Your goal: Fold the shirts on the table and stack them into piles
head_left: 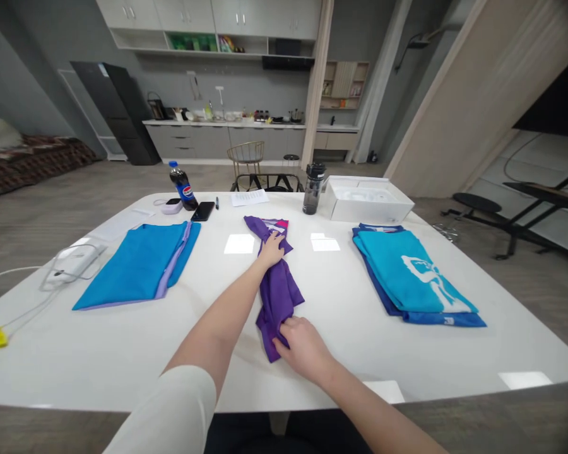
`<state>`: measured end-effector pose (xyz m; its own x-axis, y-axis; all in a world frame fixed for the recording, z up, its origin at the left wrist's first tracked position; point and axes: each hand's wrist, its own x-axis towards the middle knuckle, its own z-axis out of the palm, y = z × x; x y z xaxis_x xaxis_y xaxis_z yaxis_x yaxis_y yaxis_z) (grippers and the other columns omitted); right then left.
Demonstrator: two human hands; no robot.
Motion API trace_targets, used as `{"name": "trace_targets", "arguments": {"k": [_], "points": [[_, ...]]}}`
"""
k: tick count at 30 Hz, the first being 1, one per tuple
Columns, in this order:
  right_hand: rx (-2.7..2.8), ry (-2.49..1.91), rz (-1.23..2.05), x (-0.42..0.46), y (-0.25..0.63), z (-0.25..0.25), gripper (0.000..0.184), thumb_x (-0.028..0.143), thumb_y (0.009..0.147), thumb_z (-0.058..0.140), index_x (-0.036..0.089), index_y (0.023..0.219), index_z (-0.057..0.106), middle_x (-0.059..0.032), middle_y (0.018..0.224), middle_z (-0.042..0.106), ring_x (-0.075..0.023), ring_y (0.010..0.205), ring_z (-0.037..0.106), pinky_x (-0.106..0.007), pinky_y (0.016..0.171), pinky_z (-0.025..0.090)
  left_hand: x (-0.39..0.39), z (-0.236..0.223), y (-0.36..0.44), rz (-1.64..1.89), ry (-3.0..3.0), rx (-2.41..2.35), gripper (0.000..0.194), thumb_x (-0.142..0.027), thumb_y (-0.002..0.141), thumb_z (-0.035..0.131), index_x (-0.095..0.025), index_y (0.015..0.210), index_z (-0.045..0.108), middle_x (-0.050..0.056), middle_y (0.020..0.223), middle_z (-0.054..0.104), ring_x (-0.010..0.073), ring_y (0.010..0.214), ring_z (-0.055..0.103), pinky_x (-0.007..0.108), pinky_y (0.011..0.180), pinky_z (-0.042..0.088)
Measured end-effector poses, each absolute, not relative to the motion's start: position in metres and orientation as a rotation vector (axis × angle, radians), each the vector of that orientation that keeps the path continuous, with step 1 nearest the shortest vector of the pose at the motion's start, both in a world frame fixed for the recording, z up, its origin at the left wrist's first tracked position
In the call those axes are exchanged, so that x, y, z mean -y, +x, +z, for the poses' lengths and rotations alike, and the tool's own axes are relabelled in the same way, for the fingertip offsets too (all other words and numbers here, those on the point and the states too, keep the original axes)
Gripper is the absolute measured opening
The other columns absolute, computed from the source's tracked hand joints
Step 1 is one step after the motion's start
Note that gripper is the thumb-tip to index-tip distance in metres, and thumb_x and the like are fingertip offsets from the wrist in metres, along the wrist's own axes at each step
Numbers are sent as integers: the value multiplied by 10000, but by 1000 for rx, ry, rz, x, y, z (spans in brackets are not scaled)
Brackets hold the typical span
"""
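Note:
A purple shirt [278, 287] lies bunched lengthwise in a narrow strip down the middle of the white table [208, 353]. At its far end, where some pink and white shows at the neck, my left hand [271, 248] is closed on the fabric. Nearer to me, my right hand [305, 345] pinches the lower part, its thumb and fingers around a fold. To the left lies a folded blue shirt [135, 261] with a lilac layer showing at its edge. On the right, a folded turquoise shirt [392, 268] with a white print rests on darker blue cloth [440, 319].
A cola bottle [183, 186], a black phone [203, 211], a pen [217, 203] and papers [249, 198] are toward the far side. A dark tumbler [313, 189] stands beside an open white box [369, 200]. A white power strip [78, 261] with cables lies at left.

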<state>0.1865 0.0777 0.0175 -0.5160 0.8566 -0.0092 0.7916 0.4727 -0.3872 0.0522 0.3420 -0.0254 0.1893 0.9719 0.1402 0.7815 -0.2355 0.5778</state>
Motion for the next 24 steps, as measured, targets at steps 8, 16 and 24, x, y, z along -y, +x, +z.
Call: {"name": "trace_targets", "arguments": {"k": [8,16,24], "points": [[2337,-1348,658,-79,209,17,404,563,975,585,210,780,607,-20,867,659,-195,876,603,-327,793,384,-298,-9,70,781,2349,-1594,459,-146,899,515,-185,1341,635,148,1549,462,295,1481,371,521,1285,131],[2050,-1840,463,-126,224,6,148,284,980,545,206,1045,653,-48,989,691,-187,835,636,-286,716,387,-209,11,59,182,2799,-997,255,-243,931,525,-205,1104,708,108,1132,672,261,1116,602,428,1043,398],[2027,-1848,563,-131,224,2,298,244,1020,433,191,1095,716,-81,1084,732,-202,983,675,-281,860,437,-190,24,37,151,2806,-1057,264,-163,987,395,-191,986,656,91,1006,670,250,995,601,431,920,392]]}}
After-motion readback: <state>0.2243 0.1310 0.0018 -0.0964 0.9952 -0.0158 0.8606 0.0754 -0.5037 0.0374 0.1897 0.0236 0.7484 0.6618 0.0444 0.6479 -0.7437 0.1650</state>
